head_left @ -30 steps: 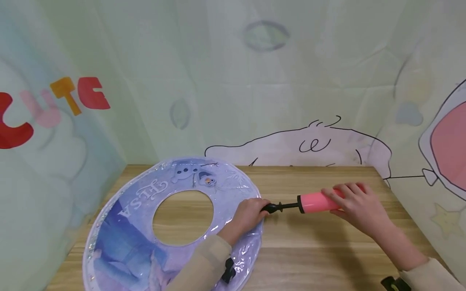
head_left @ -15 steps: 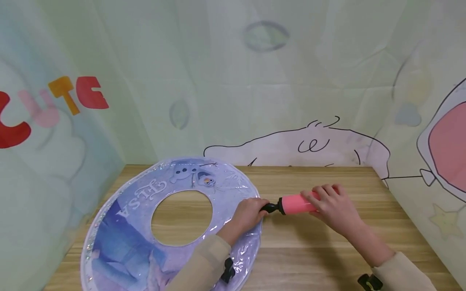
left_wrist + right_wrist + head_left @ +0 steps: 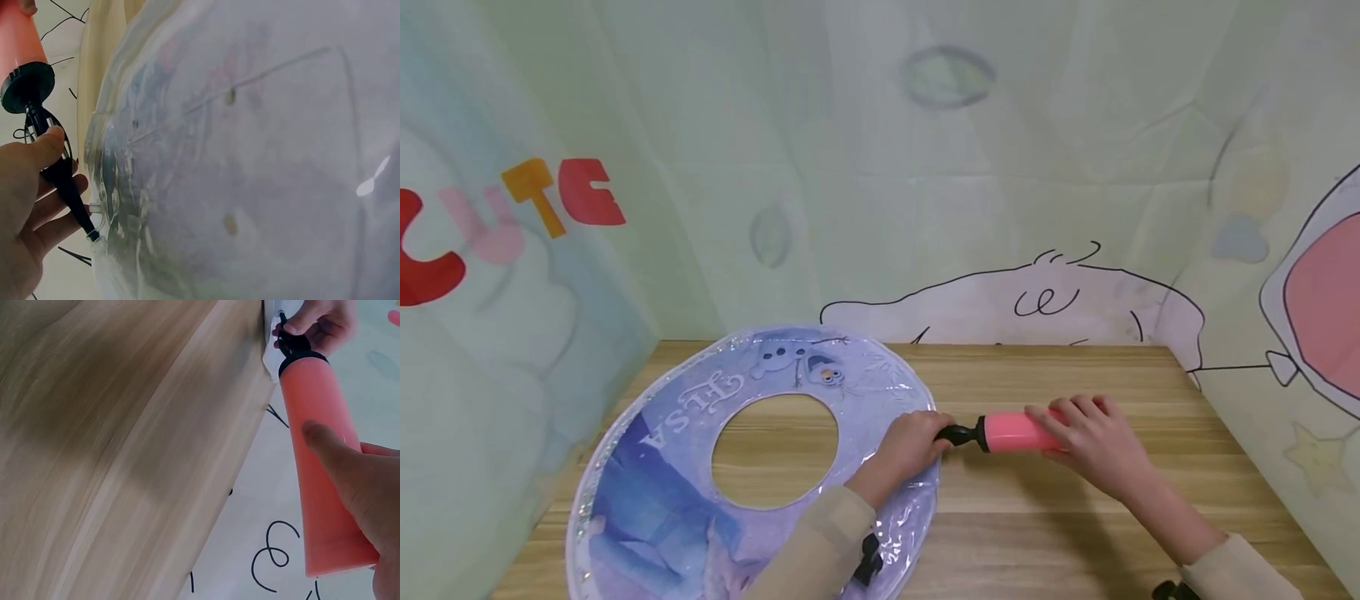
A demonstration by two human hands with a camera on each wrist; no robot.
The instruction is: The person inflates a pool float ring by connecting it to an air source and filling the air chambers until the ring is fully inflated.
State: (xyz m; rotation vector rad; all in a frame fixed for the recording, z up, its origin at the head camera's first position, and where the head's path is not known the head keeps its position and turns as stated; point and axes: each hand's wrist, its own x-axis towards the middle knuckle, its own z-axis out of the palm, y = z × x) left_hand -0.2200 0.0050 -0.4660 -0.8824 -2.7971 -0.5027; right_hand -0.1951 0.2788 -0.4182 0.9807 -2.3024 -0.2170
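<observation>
A blue and purple swim ring [image 3: 880, 367], printed with a snowman and lettering, lies on the wooden table. My left hand [image 3: 910, 443] is over its right edge and holds the black nozzle end [image 3: 59, 172] of a hand pump between thumb and fingers. In the left wrist view the nozzle's tip is at the clear plastic on the ring's edge; whether it sits inside a valve I cannot tell. My right hand [image 3: 1093, 442] grips the pink barrel [image 3: 325, 469] of the pump, thumb along its side. The barrel's black end cap [image 3: 981, 434] is close to my left hand.
The wooden table [image 3: 1045, 533] extends to the right of the ring and behind it. Printed cloth walls [image 3: 850, 167] with cartoon drawings and letters stand at the back and both sides. Black straps are around both sleeves.
My right hand has moved the pink barrel left toward my left hand, and the black rod has slid out of sight. Since half a second ago it has shifted slightly down. My left hand stays put.
</observation>
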